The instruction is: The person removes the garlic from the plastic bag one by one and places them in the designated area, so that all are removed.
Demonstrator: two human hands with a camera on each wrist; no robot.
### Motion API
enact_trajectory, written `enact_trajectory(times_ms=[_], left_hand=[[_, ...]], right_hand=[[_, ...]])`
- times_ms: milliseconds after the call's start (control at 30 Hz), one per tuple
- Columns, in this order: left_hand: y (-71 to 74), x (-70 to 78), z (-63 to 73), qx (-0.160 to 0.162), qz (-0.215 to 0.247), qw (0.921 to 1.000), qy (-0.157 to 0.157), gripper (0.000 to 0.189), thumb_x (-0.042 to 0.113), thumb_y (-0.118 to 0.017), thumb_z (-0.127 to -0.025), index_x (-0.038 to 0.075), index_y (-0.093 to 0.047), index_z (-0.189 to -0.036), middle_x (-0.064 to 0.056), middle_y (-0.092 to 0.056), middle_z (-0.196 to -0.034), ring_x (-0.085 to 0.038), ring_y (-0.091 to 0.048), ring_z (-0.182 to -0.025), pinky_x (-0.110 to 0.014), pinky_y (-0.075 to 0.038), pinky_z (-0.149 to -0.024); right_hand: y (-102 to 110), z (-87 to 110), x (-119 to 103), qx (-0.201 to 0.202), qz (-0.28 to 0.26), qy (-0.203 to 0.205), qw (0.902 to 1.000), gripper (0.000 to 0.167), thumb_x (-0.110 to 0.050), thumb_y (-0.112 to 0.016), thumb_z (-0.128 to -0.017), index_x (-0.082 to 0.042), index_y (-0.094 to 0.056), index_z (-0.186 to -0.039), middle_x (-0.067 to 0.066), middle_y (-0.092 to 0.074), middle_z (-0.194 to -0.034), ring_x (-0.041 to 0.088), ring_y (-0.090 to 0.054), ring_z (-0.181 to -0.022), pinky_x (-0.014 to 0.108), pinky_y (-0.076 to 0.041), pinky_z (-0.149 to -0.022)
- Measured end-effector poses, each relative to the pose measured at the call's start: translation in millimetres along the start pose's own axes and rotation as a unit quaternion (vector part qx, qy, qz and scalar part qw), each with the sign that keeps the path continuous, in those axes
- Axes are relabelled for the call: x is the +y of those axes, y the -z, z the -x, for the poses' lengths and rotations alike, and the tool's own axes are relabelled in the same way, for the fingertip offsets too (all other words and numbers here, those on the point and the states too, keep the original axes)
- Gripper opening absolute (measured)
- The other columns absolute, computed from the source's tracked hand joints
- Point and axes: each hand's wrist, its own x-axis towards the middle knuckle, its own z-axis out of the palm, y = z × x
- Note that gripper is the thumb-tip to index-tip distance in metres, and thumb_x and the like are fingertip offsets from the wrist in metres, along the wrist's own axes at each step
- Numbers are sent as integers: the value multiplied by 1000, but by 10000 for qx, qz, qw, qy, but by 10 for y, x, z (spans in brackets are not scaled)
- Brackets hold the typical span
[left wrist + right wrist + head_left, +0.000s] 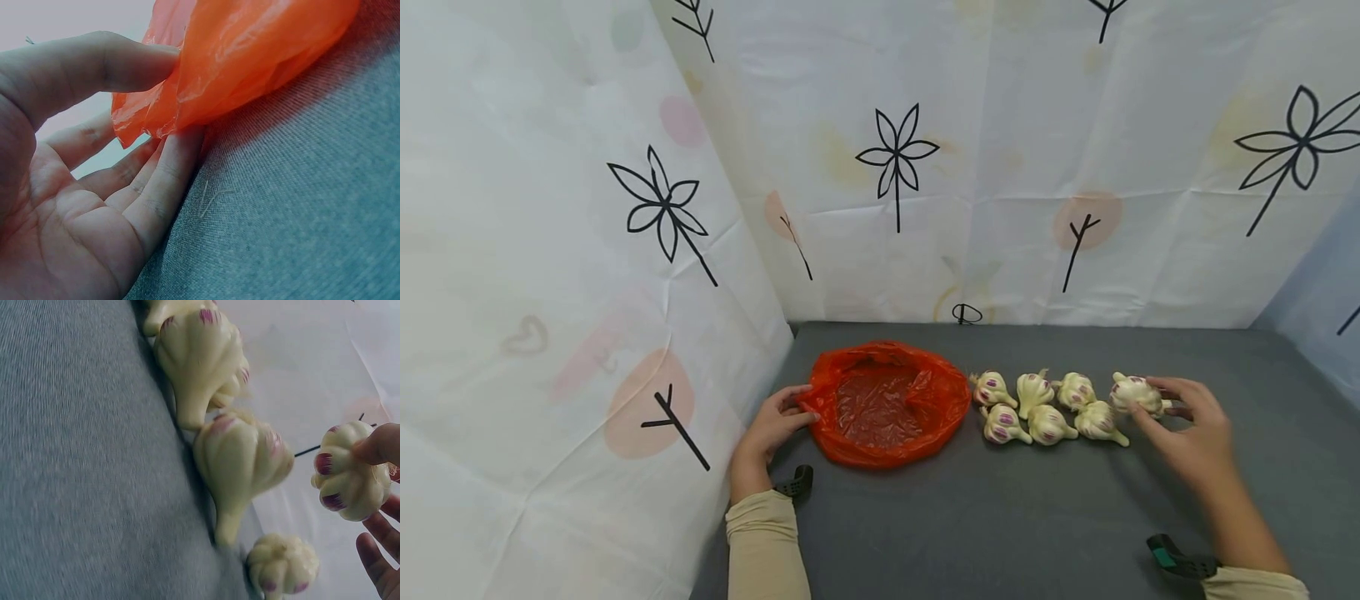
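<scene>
On the left, my left hand [772,427] pinches the rim of a red plastic bag [880,455], with the thumb on one side of the film and fingers on the other. The bag lies with its mouth spread into a round opening. My right hand [1202,429] grips a garlic bulb [1132,392] between thumb and fingers at the right end of the bulbs. In the right wrist view this held garlic bulb [350,478] is raised off the cloth, its purple-marked cloves showing. Several other garlic bulbs [1051,425] lie in two rows between the bag and my right hand.
A dark grey cloth [970,525] covers the table. White patterned sheets [1000,250] hang behind and along the left side. The nearest bulb in the rows sits right against the bag's right edge.
</scene>
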Motion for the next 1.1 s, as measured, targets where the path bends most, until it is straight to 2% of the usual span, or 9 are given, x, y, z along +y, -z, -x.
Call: enact_trajectory(times_ms=[333,800,900,967,1067,1100], left_hand=[[-15,7,10,34,34,10000,-3,64,9,-79,-95,8,-54,-153,-22,-57,-149,-15,-67,-114,-21,-55,-90],[-6,37,-18,36,88,10000,14,63,10,-80,-95,9,-55,-152,-20,-57,-149,-20,-65,-117,-21,-55,-91],[-16,42,-11,42,79,10000,43,62,9,-80,-94,9,-56,-152,-21,-57,-149,-20,-66,-116,-22,-56,-91],[-16,45,-1,43,62,10000,55,62,9,-80,-94,8,-55,-152,-21,-57,-149,-20,-66,-116,-22,-55,-91],[-13,41,11,52,79,9999,78,62,10,-80,-95,9,-55,-152,-19,-57,-150,-20,-65,-116,-22,-55,-92],[-12,39,14,44,66,9999,67,63,10,-80,-95,9,-55,-152,-20,-57,-150,-19,-65,-116,-22,-55,-92]], right_hand=[[138,74,29,212,357,-256,9988,45,15,-83,-76,9,-74,-119,-40,-49,-118,-21,-49,-104,-1,-37,-86],[283,111,86,419,982,-468,9932,44,9,-84,-77,8,-74,-120,-45,-41,-116,-27,-39,-102,2,-31,-80],[301,124,82,390,1170,-525,9910,45,8,-85,-76,9,-73,-119,-31,-50,-114,-28,-37,-101,3,-30,-78],[311,132,80,347,1299,-570,9893,45,8,-85,-76,9,-73,-119,-12,-59,-112,-29,-34,-100,3,-29,-76],[320,150,76,305,1408,-626,9876,45,7,-86,-76,10,-72,-120,18,-63,-114,-29,-33,-99,3,-29,-75],[322,156,76,313,1432,-656,9870,45,7,-86,-77,10,-72,-120,22,-63,-116,-29,-32,-99,3,-29,-74]])
